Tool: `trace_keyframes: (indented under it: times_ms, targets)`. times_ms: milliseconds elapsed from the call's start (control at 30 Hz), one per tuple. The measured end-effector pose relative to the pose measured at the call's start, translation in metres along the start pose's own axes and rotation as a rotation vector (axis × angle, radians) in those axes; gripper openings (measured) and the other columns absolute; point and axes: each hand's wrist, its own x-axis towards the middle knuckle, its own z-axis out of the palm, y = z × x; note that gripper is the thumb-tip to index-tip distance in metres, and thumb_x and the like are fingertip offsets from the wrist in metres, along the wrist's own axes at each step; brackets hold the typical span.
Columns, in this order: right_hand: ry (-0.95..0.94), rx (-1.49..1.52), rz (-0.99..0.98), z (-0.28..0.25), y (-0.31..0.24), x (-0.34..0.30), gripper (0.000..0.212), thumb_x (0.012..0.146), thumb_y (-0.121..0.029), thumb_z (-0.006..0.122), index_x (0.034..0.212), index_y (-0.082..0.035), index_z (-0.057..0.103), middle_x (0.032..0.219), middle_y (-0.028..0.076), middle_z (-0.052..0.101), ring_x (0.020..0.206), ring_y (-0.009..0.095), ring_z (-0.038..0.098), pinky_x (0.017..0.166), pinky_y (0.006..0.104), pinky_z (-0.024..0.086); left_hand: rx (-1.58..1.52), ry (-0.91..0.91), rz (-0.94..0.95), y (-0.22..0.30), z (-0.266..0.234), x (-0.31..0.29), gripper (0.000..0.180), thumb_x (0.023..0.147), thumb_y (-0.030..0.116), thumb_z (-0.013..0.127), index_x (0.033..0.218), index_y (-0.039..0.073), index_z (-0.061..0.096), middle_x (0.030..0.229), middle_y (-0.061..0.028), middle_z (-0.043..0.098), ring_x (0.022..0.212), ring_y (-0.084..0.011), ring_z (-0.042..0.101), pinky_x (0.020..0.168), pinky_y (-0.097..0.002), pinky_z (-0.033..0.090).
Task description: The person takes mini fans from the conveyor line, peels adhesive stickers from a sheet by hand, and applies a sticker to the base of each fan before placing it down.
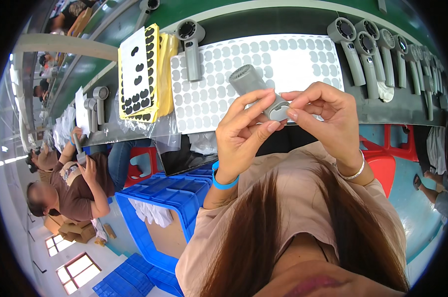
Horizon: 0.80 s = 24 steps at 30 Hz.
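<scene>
Fan (247, 80) sits gripped in my left hand (245, 123) above the sticker sheet (296, 55); my right hand (330, 106) touches the fan's base (276, 113), hold unclear. I'd guess sticker-fitting, next needing pressing.

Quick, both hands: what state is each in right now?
Left hand: closed, holding a gray handheld fan.
Right hand: fingers bent at the fan's handle end; whether they pinch anything cannot be told.
</scene>
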Motion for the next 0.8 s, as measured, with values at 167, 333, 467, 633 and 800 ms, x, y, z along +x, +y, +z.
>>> trace_keyframes:
  times_ms: [167,333,467,633,800]
  targets:
    - [-0.002,-0.013,-0.006,0.000,-0.001,-0.001,0.006,0.079,0.003,0.065,0.084,0.004,0.062,0.085,0.008,0.062,0.095,0.019,0.064,0.077,0.0274,0.055,0.009,0.008,-0.002,0.001,0.002,0.000,0.036,0.083,-0.007,0.061,0.119,-0.006,0.056,0.127,-0.0169,0.046,0.089,-0.0169,0.062,0.081,-0.0313,0.058]
    - [0.003,-0.020,-0.009,0.001,-0.001,-0.001,0.005,0.079,0.003,0.065,0.083,0.004,0.062,0.084,0.008,0.062,0.093,0.018,0.064,0.075,0.0269,0.055,-0.003,0.012,0.001,0.001,0.003,-0.001,0.035,0.083,-0.009,0.060,0.118,-0.006,0.056,0.127,-0.0174,0.046,0.086,-0.0148,0.061,0.081,-0.0323,0.058]
    - [0.014,-0.024,0.004,0.002,-0.001,-0.002,0.005,0.079,0.003,0.065,0.082,0.003,0.061,0.082,0.008,0.063,0.091,0.017,0.064,0.074,0.0266,0.055,-0.012,0.058,-0.005,0.002,0.007,-0.001,0.034,0.082,-0.010,0.057,0.115,-0.006,0.058,0.124,-0.0188,0.049,0.093,-0.0214,0.062,0.077,-0.0331,0.058]
    - [0.021,-0.033,-0.006,0.003,0.000,-0.002,0.006,0.079,0.003,0.066,0.081,0.003,0.061,0.081,0.008,0.063,0.091,0.017,0.064,0.074,0.0267,0.055,0.015,0.082,-0.008,0.003,0.009,-0.002,0.031,0.082,-0.010,0.056,0.113,-0.006,0.058,0.123,-0.0193,0.050,0.090,-0.0208,0.063,0.076,-0.0330,0.058]
    - [0.027,-0.063,-0.027,0.004,0.001,-0.003,0.006,0.078,0.003,0.065,0.081,0.004,0.060,0.081,0.008,0.063,0.089,0.017,0.064,0.074,0.0277,0.056,0.010,0.123,-0.012,0.003,0.013,-0.001,0.027,0.083,-0.009,0.054,0.110,-0.006,0.059,0.120,-0.0195,0.052,0.087,-0.0206,0.064,0.072,-0.0313,0.058]
